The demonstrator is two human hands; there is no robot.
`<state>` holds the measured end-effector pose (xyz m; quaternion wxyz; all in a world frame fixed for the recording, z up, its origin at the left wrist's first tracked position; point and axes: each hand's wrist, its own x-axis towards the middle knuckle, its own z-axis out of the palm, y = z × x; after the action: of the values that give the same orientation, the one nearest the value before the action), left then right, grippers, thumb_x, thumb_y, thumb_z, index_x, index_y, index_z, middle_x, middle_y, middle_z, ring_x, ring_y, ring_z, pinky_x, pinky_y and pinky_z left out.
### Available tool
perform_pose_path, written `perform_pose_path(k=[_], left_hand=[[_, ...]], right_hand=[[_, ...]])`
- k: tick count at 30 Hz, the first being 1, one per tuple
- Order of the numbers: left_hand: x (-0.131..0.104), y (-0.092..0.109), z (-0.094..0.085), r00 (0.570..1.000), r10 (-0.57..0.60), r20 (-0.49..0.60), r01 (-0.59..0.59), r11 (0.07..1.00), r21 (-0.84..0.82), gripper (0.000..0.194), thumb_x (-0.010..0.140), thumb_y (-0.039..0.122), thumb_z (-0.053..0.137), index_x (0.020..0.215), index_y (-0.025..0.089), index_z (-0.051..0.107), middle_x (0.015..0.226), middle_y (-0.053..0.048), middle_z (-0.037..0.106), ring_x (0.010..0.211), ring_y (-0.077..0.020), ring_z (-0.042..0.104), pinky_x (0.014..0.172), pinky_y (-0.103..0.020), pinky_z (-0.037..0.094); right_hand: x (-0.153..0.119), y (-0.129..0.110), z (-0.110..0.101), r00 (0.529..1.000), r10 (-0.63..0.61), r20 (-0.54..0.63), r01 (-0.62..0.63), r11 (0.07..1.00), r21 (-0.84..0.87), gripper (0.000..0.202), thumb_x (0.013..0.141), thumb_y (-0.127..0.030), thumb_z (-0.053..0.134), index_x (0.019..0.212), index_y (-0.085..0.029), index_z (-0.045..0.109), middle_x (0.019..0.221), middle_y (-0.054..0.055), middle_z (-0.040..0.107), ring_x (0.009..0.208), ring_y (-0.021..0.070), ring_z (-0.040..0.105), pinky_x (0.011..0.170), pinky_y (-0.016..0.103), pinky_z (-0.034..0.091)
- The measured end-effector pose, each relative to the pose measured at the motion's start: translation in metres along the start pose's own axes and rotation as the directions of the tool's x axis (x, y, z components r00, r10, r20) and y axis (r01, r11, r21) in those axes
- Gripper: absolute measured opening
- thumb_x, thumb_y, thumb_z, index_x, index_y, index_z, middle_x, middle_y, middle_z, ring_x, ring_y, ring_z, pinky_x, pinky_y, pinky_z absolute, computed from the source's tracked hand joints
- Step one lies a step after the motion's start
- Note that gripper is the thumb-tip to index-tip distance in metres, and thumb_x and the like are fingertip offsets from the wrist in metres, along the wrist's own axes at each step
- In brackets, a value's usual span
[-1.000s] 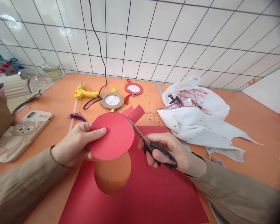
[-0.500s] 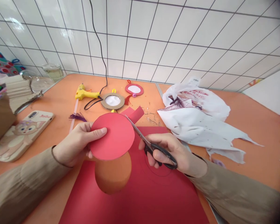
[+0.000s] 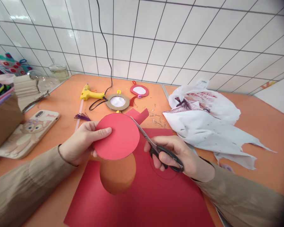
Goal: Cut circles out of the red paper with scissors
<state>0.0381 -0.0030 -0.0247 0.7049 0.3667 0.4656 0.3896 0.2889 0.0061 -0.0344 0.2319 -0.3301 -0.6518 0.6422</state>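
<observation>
My left hand [image 3: 88,138] pinches a red paper disc [image 3: 119,138] at its left edge, thumb on top. In my right hand [image 3: 175,153] is a pair of black-handled scissors [image 3: 151,143], with the blades along the disc's right edge. Below lies a large red paper sheet [image 3: 161,198] with a round hole through which the orange table shows. A drawn circle on the sheet is partly hidden by my right hand. Red paper offcuts [image 3: 142,116] lie just behind the disc.
A yellow glue gun [image 3: 92,94], a cardboard ring [image 3: 125,101] and a red ring ornament [image 3: 144,91] lie toward the tiled wall. A purple tassel [image 3: 82,117] and a phone [image 3: 33,130] are at left. White cloth [image 3: 208,132] and a plastic bag [image 3: 220,101] lie at right.
The whole view has shifted slightly, so things appear a little further right. Both hands, the disc and the scissors keep nearly the same positions relative to each other.
</observation>
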Motion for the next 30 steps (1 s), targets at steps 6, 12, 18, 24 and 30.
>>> perform_pose_path(k=[6, 12, 18, 24, 30], left_hand=[[0.001, -0.001, -0.001, 1.0, 0.009, 0.007, -0.009, 1.0, -0.021, 0.024, 0.074, 0.024, 0.063, 0.054, 0.012, 0.062, 0.033, -0.001, 0.052, 0.024, -0.0047, 0.038, 0.026, -0.014, 0.023], [0.001, -0.002, -0.002, 1.0, 0.015, 0.027, -0.014, 1.0, -0.024, 0.025, 0.075, 0.024, 0.061, 0.054, 0.012, 0.062, 0.034, 0.0, 0.051, 0.025, -0.0044, 0.038, 0.026, -0.013, 0.023], [0.002, 0.0, -0.004, 0.998, 0.061, -0.02, -0.061, 0.998, -0.003, 0.018, 0.072, 0.024, 0.065, 0.059, 0.012, 0.066, 0.038, -0.001, 0.056, 0.027, -0.0054, 0.042, 0.027, -0.014, 0.027], [0.008, 0.002, -0.013, 0.966, 0.224, -0.126, -0.214, 0.973, 0.085, 0.017, 0.069, 0.026, 0.069, 0.077, 0.011, 0.07, 0.063, -0.007, 0.069, 0.053, -0.0131, 0.06, 0.047, -0.02, 0.046], [0.011, 0.006, -0.019, 0.904, 0.331, -0.272, -0.352, 0.936, -0.032, 0.014, 0.065, 0.022, 0.072, 0.069, 0.009, 0.068, 0.058, -0.003, 0.065, 0.042, -0.0074, 0.052, 0.034, -0.016, 0.038]], right_hand=[[0.0, 0.0, 0.0, 1.0, 0.002, -0.004, -0.002, 1.0, -0.003, 0.048, 0.072, -0.056, 0.058, 0.089, -0.011, 0.056, 0.055, 0.0, 0.053, 0.047, 0.0097, 0.051, 0.046, 0.021, 0.046], [0.001, 0.0, 0.001, 1.0, -0.004, -0.006, 0.004, 1.0, -0.013, 0.047, 0.074, -0.055, 0.057, 0.09, -0.011, 0.057, 0.056, 0.001, 0.054, 0.046, 0.0091, 0.051, 0.045, 0.02, 0.045], [0.001, 0.003, 0.0, 0.999, -0.006, -0.033, 0.008, 0.999, 0.052, 0.046, 0.074, -0.055, 0.057, 0.09, -0.011, 0.056, 0.058, 0.003, 0.058, 0.046, 0.0092, 0.05, 0.044, 0.02, 0.042], [0.003, 0.009, 0.002, 0.998, 0.004, -0.07, 0.006, 0.988, 0.154, 0.043, 0.075, -0.051, 0.059, 0.09, -0.011, 0.056, 0.061, 0.003, 0.058, 0.05, 0.0096, 0.052, 0.046, 0.019, 0.04], [0.004, 0.013, 0.004, 0.998, -0.014, -0.063, 0.024, 0.988, 0.153, 0.042, 0.075, -0.05, 0.059, 0.09, -0.012, 0.055, 0.062, 0.003, 0.058, 0.051, 0.0103, 0.051, 0.047, 0.021, 0.039]])
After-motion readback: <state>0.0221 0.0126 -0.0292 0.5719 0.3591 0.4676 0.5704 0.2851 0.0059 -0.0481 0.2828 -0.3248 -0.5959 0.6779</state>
